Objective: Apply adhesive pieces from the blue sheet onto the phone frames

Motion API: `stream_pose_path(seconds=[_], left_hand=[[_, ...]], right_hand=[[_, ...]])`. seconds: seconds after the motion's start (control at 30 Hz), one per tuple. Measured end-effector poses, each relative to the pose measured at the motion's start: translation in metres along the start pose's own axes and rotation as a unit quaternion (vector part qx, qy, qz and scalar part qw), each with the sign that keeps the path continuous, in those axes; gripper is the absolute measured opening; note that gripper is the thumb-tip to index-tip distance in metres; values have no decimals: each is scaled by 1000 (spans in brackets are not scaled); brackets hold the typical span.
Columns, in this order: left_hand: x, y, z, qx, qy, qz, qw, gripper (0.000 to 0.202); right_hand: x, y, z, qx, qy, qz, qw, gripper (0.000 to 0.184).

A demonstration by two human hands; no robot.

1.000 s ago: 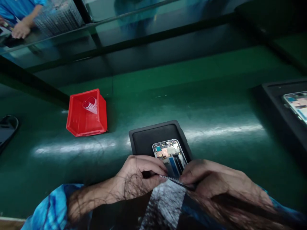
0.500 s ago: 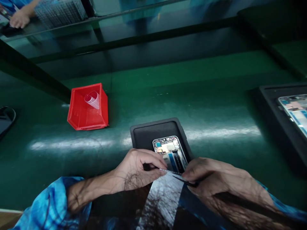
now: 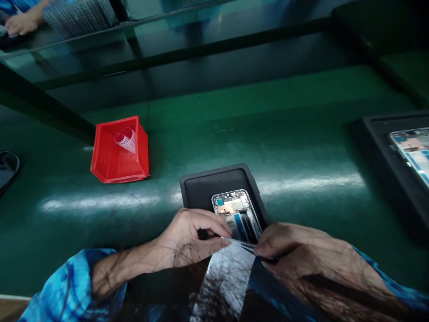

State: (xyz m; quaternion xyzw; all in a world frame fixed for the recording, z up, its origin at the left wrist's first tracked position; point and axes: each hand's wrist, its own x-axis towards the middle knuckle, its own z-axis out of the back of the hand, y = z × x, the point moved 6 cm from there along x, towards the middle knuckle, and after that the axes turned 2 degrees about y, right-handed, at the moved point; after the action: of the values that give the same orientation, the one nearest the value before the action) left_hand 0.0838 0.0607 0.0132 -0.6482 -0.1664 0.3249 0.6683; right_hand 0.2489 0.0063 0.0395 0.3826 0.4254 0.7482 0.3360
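Observation:
My left hand (image 3: pixel 197 230) pinches the upper left corner of a white sheet (image 3: pixel 229 268) with a row of small marks along its top edge; it may be a sheet of stickers. In my right hand (image 3: pixel 295 250) are dark tweezers (image 3: pixel 248 249), their tips pointing left at the sheet's top edge. Whether the tips grip anything is too small to tell. Just beyond the sheet lies an opened phone (image 3: pixel 234 205) with its circuit board and battery exposed, partly hidden by both hands. It rests on a black tray (image 3: pixel 197 190).
A red bin (image 3: pixel 115 165) holding a curled white perforated sheet (image 3: pixel 126 139) stands left on the green table (image 3: pixel 187 129). At right, another black tray (image 3: pixel 375 147) bears a second opened phone (image 3: pixel 415 147). Across the bench, a co-worker's hand (image 3: pixel 23 23) shows near a grey rack (image 3: pixel 80 18).
The tweezers' tips have shifted slightly up against the sheet's top edge. The view has moved a little; both hands otherwise keep their places. The co-worker's hand has moved slightly left.

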Motion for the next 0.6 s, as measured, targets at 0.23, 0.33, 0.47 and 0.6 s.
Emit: stream_pose_path(seconds=[0.23, 0.33, 0.47, 0.6], left_hand=[[-1, 1, 0, 1, -8, 2, 1000, 13], [-1, 1, 0, 8, -9, 1, 1000, 10], [0, 2, 1, 11, -10, -1, 1000, 4], [1, 2, 1, 11, -6, -4, 1000, 5]], right_hand=[[3, 0, 4, 33, -21, -10, 999, 16], [3, -2, 6, 40, -25, -16, 999, 17], [5, -1, 5, 38, -13, -12, 999, 15], [6, 1, 6, 41, -21, -15, 999, 19]])
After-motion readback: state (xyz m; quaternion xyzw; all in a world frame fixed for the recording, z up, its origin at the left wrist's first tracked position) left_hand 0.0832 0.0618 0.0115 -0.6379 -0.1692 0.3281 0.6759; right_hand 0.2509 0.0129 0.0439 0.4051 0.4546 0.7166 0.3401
